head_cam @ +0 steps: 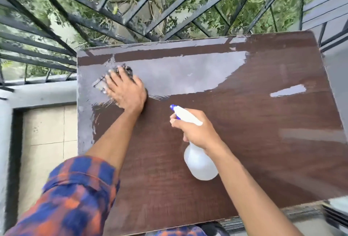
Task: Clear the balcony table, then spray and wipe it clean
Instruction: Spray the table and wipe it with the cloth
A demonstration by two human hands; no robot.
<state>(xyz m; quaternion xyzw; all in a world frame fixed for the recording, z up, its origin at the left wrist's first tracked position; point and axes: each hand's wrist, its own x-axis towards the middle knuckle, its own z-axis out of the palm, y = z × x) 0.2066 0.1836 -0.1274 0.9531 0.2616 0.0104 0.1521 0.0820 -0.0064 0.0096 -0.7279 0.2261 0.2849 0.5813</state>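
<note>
Table (244, 122) under flat left hand (125, 88) pressing cloth (127, 69).

The balcony table (244, 122) has a dark brown, wood-grain top with rounded corners. A pale wet sheen (178, 73) covers its far-left part, running down the left edge too, and a small separate streak (288, 91) shines near the right edge. A crumpled cloth (125, 69) lies at the far left, mostly hidden under the left hand (125, 90), which presses flat on it.
</note>
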